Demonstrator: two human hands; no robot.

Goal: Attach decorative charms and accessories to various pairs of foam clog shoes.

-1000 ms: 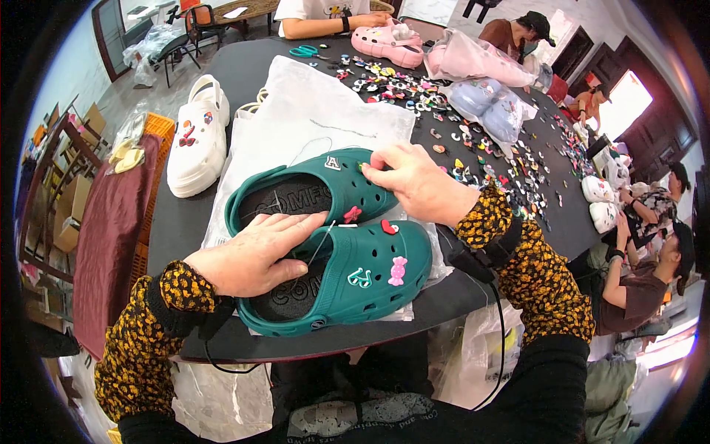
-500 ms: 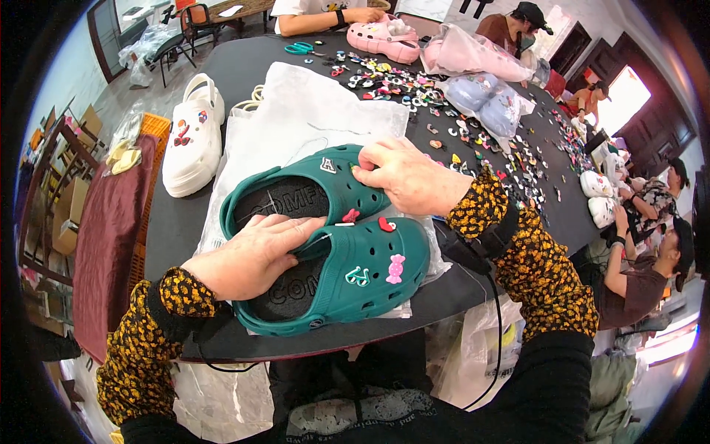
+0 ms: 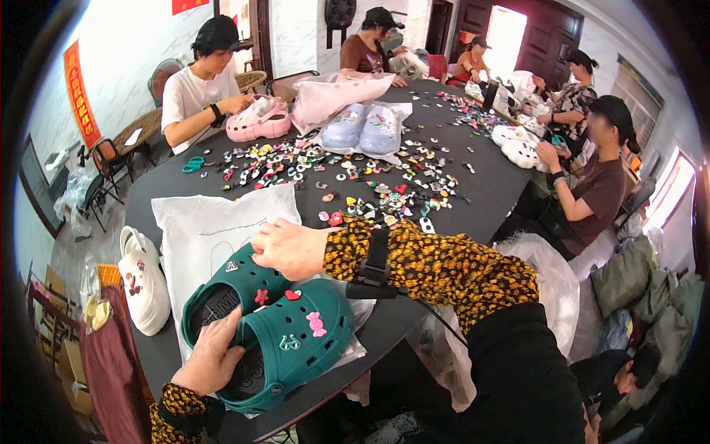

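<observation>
A pair of dark green clogs lies side by side, toes pointing up and right, on a white plastic bag [image 3: 177,214]. My left hand [image 3: 211,355] is closed around the adjoining inner sides of the two clogs, its fingertips hidden. The near clog [image 3: 325,337] carries a pink candy-shaped charm [image 3: 316,323], a red charm [image 3: 293,295] and a green-and-white charm [image 3: 289,342]. On the far clog [image 3: 240,274] are a small letter-shaped charm [image 3: 231,266] and a red charm [image 3: 261,297]. My right hand [image 3: 288,248] has its fingers curled over that clog's toe; what the fingertips touch is hidden.
A white clog [image 3: 144,285] with charms stands at the left edge of the black table [image 3: 444,177]. Loose charms [image 3: 377,189] spread beyond my hands, near teal scissors [image 3: 193,164], bagged blue clogs [image 3: 362,129] and a pink clog [image 3: 259,122]. Several people sit around the table.
The view has swung up and to the right, so the clogs appear lower and farther left. My right hand has shifted from the far clog's upper to over its toe.
</observation>
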